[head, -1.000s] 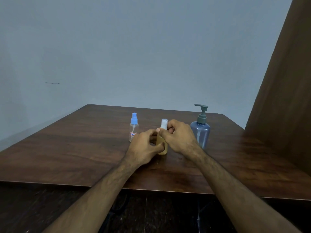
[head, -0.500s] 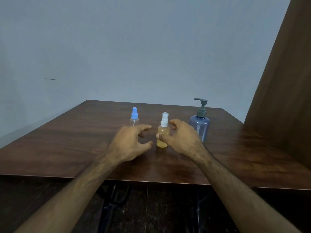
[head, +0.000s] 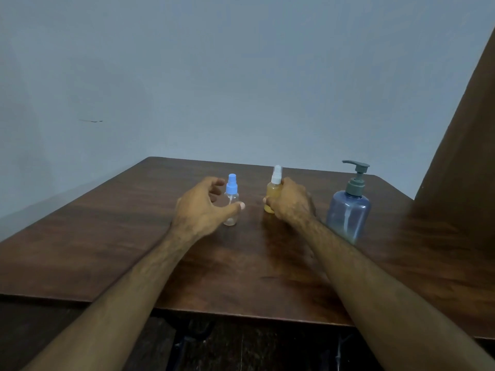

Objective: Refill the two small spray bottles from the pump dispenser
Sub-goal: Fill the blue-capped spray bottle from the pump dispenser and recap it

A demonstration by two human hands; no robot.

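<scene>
A small clear spray bottle with a blue cap (head: 231,189) stands upright on the wooden table (head: 120,236). My left hand (head: 201,207) cups around it with fingers spread, the thumb in front of its body and the fingers behind, without a clear grip. To its right is a small amber spray bottle with a white cap (head: 273,190). My right hand (head: 290,202) grips it around the body, hiding its right side. The blue-grey pump dispenser (head: 348,212) stands upright further right, just beyond my right forearm.
A brown wooden panel (head: 460,156) rises along the table's right side. A pale wall stands behind the table. The table's near edge (head: 241,314) runs below my forearms, with dark floor under it.
My left hand let go of the amber bottle and moved left and forward to the blue-capped bottle. My right hand left the white cap and closed around the amber bottle's body.
</scene>
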